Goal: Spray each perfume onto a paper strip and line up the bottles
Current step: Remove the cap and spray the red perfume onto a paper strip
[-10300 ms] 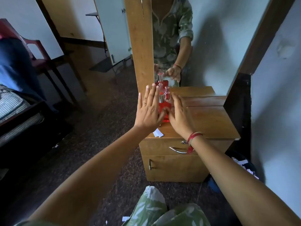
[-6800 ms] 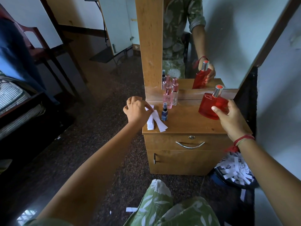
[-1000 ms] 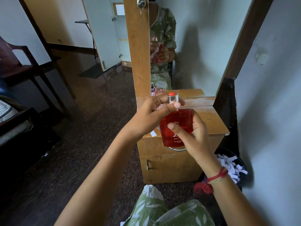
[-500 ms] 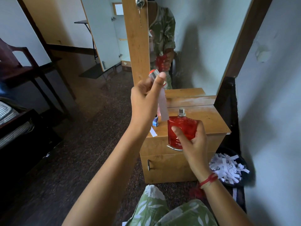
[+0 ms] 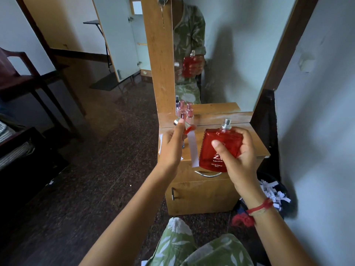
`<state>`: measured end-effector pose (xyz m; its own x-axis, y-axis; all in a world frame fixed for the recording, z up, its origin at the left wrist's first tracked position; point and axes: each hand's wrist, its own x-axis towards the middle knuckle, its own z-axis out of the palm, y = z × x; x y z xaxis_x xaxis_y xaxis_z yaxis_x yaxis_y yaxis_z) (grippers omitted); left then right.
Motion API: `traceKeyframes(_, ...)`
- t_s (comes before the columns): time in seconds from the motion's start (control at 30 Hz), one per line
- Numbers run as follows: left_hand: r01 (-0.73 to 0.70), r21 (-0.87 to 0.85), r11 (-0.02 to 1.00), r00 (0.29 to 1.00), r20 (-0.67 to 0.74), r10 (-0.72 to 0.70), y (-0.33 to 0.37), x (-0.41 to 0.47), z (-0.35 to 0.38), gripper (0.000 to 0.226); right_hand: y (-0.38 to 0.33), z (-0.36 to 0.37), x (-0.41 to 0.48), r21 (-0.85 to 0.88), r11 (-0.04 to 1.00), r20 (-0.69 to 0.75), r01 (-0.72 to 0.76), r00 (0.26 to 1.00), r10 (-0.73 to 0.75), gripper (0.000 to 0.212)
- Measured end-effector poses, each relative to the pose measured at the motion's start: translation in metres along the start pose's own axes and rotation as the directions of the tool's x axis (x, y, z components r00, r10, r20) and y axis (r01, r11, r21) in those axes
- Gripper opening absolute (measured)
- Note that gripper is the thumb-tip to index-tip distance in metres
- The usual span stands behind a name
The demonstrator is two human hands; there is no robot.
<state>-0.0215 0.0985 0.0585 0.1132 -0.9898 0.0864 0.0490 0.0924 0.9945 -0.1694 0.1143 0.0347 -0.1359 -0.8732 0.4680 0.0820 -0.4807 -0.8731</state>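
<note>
My right hand (image 5: 236,152) grips a large red perfume bottle (image 5: 215,150) above the front of the wooden cabinet (image 5: 209,189); its silver nozzle (image 5: 226,124) is bare. My left hand (image 5: 172,146) holds a white paper strip (image 5: 193,150) that hangs down just left of the bottle, and the bottle's silver and red cap (image 5: 183,125) sits between the same fingers. Two small pink bottles (image 5: 187,115) stand at the cabinet's back left by the mirror. A small blue bottle is mostly hidden behind my left hand.
A tall mirror (image 5: 230,54) in a wooden frame rises behind the cabinet. A dark bin (image 5: 272,191) full of used paper strips stands on the floor to the right. A dark wooden chair (image 5: 28,79) is at the far left. A wall is close on the right.
The cap came off the red bottle into my left hand. That hand has dropped from head height, bringing the strip level with the bottle. The right hand raised the bottle slightly.
</note>
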Motion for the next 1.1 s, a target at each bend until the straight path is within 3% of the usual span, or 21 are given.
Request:
traceKeyframes(0.33,0.04,-0.031,0.999,0.996,0.077,-0.037,-0.002,0.001,0.007,0.045,-0.002,0.01,-0.003,0.073,0.996,0.12,0.041,0.992,-0.05,0.033)
traceKeyframes(0.43,0.052,-0.03,0.998,0.994,0.093,-0.049,-0.003,0.001,0.009,0.046,-0.001,0.014,-0.003,0.074,0.996,0.113,0.047,0.992,-0.055,0.05)
traceKeyframes(0.53,0.093,-0.054,0.994,0.991,0.105,-0.087,-0.001,0.001,0.012,0.048,-0.002,0.016,-0.002,0.089,0.995,0.104,0.046,0.993,-0.055,0.046)
traceKeyframes(0.73,0.153,-0.135,0.979,0.984,0.113,-0.138,-0.003,0.003,0.013,0.043,-0.002,0.013,0.001,0.085,0.993,-0.037,-0.076,0.996,0.08,0.073)
traceKeyframes(0.83,0.163,-0.183,0.97,0.986,0.049,-0.157,-0.005,0.0,0.017,0.048,-0.007,0.016,0.0,0.02,0.998,-0.161,-0.068,0.984,0.07,0.043)
traceKeyframes(0.97,0.158,-0.201,0.967,0.987,-0.006,-0.163,-0.003,-0.004,0.023,0.058,-0.001,0.018,-0.001,0.011,0.996,-0.219,-0.089,0.972,0.089,0.045)
traceKeyframes(1.03,0.158,-0.165,0.974,0.987,0.023,-0.157,-0.003,-0.001,0.022,0.068,0.0,0.016,0.002,0.056,0.996,-0.179,-0.069,0.981,0.078,0.037)
traceKeyframes(1.1,0.158,-0.107,0.982,0.984,0.103,-0.147,-0.002,0.003,0.02,0.056,-0.005,0.014,0.004,0.074,0.996,-0.067,-0.039,0.997,0.044,0.027)
